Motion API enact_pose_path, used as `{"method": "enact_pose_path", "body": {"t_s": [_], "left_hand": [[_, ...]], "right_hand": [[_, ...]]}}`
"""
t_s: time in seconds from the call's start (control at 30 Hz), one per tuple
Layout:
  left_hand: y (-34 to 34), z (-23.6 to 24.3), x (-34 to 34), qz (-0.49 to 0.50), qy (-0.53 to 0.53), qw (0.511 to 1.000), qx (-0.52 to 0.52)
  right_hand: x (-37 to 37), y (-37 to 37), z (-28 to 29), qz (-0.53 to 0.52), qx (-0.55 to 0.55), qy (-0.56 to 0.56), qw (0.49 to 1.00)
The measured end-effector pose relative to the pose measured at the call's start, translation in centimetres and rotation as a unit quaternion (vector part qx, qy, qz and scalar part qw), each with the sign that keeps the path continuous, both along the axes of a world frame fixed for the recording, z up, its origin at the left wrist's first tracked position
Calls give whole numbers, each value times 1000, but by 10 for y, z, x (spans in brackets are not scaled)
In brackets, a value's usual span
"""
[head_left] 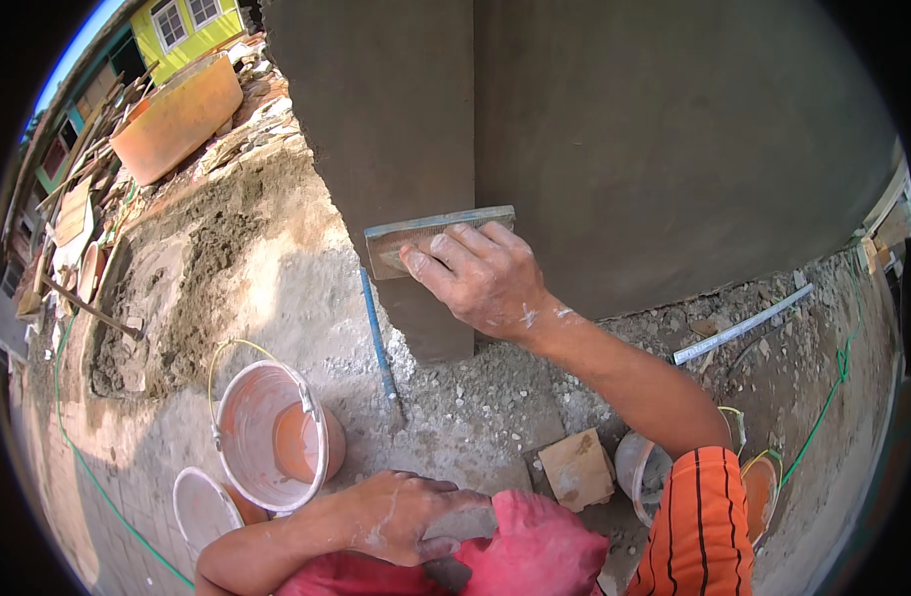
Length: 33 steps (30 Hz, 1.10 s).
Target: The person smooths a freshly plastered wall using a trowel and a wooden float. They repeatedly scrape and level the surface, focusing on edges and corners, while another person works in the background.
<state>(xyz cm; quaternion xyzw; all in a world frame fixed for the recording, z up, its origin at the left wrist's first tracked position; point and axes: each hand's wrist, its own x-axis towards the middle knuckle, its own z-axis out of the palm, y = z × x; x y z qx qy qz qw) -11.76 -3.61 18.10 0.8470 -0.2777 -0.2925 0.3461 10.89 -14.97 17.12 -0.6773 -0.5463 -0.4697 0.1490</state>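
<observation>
From my remote place I see the right hand (490, 276), its fingers clenched on the float (394, 238) — this tool is against the grey wall (654, 149). The left hand (401, 517) is beside red cloth (545, 544) — its grasp I cannot tell.

Beyond an orange tub (177, 124) on rubble (261, 121) beside scrap wood (74, 211) stands a yellow building (194, 38).

A head-worn fisheye looks down from fairly near, its rim unclear.
</observation>
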Motion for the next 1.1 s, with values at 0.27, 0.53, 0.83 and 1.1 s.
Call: {"method": "enact_pose_path", "body": {"t_s": [0.27, 0.53, 0.83, 1.1], "left_hand": [[-11, 5, 8, -22, 50, 997, 54], [-32, 1, 30, -14, 162, 984, 74], [-48, -11, 42, 48, 193, 978, 60], [-38, -21, 42, 5, 131, 991, 30]], "right_hand": [[-37, -130, -94, -36, -100, 609, 786], [-113, -403, -91, -162, 101, 837, 512], [-200, -477, -166, -296, -48, 862, 410], [-180, -470, -175, -280, -161, 849, 419]]}}
